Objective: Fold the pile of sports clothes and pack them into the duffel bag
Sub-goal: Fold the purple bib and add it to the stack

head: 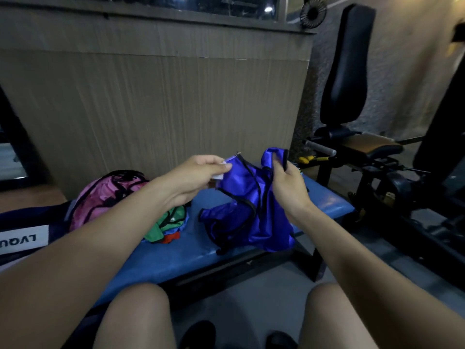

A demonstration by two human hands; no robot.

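Head view: left hand [201, 172] pinches blue jersey [251, 212] at its labelled edge, right hand [286, 182] grips the other top edge, above blue bench [324, 202]. Fabric looks light, limp, slick; hold by trimmed hems. Clothes pile [141, 205] and duffel bag [22, 233] left of jersey.

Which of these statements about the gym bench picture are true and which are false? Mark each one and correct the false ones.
1. Both hands hold the blue garment. True: the left hand pinches its top edge and the right hand grips another part.
2. The blue garment lies folded flat on the bench. False: it hangs crumpled, lifted by the hands.
3. A pink garment lies on the left part of the bench. True.
4. The green garment is held in the right hand. False: it lies on the bench beside the pink one.
5. The blue garment has black trim. True.
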